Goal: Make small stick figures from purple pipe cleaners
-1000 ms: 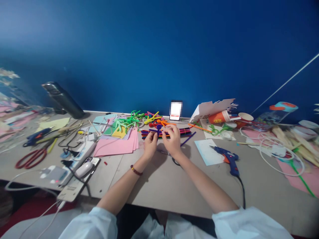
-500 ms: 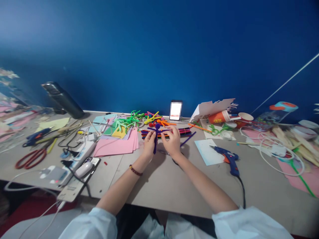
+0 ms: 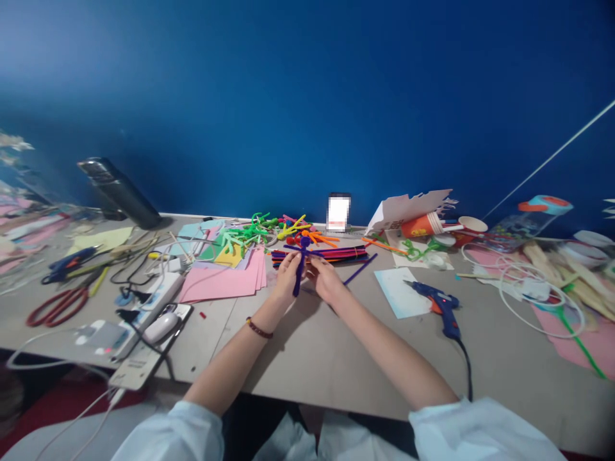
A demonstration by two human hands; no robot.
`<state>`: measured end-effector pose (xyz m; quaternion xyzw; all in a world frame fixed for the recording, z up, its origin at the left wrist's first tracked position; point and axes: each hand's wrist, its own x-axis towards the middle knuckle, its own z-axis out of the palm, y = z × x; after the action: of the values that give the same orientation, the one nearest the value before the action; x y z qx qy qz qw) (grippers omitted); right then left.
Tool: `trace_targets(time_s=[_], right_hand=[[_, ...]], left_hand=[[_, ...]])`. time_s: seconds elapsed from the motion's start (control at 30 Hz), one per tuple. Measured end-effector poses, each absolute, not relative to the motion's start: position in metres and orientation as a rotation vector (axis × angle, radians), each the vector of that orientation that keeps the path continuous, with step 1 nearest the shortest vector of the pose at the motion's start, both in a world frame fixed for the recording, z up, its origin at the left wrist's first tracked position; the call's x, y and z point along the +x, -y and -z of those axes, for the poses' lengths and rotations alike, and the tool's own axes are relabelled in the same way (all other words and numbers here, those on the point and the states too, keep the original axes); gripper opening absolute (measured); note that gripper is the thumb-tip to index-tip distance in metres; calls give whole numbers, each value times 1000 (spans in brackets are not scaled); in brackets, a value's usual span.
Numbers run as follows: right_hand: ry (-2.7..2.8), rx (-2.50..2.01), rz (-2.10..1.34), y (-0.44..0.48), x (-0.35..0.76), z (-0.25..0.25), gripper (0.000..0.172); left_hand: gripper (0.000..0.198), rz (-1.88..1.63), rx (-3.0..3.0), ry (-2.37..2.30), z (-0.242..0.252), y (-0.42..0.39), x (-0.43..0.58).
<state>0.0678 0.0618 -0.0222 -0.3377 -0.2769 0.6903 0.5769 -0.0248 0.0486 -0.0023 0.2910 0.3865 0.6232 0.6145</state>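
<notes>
A small purple pipe-cleaner figure (image 3: 298, 276) with a round head is held upright over the table. My left hand (image 3: 287, 276) pinches its body from the left. My right hand (image 3: 327, 279) has its fingers closed at the figure's right side, by its arm; the exact grip is partly hidden. Just behind the hands lies a banded bundle of dark and coloured pipe cleaners (image 3: 353, 253). A single purple pipe cleaner (image 3: 360, 269) slants away to the right of my right hand.
Pink paper sheets (image 3: 218, 285) and green pipe-cleaner shapes (image 3: 252, 229) lie to the left. A blue glue gun (image 3: 446, 307) rests at right by a pale card (image 3: 401, 293). Red scissors (image 3: 60, 307), a power strip (image 3: 156, 307) and a phone (image 3: 139, 370) sit farther left. A lit phone (image 3: 339, 212) stands against the wall.
My right hand has lowered slightly and drawn in toward the figure, its fingers now more curled. The figure tilts a little more, and my left hand keeps its pinch.
</notes>
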Motion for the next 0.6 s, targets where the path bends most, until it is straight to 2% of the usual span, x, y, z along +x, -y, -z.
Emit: trace_targets(time_s=[0.13, 0.4, 0.6], right_hand=[[921, -681, -1759, -73, 95, 17, 23], [1492, -641, -1761, -79, 149, 4, 33], [2023, -684, -1662, -83, 176, -22, 24]], left_hand=[[34, -1352, 757, -820, -3, -44, -23], [31, -999, 1130, -730, -9, -32, -23], [23, -826, 1584, -720, -13, -31, -27]])
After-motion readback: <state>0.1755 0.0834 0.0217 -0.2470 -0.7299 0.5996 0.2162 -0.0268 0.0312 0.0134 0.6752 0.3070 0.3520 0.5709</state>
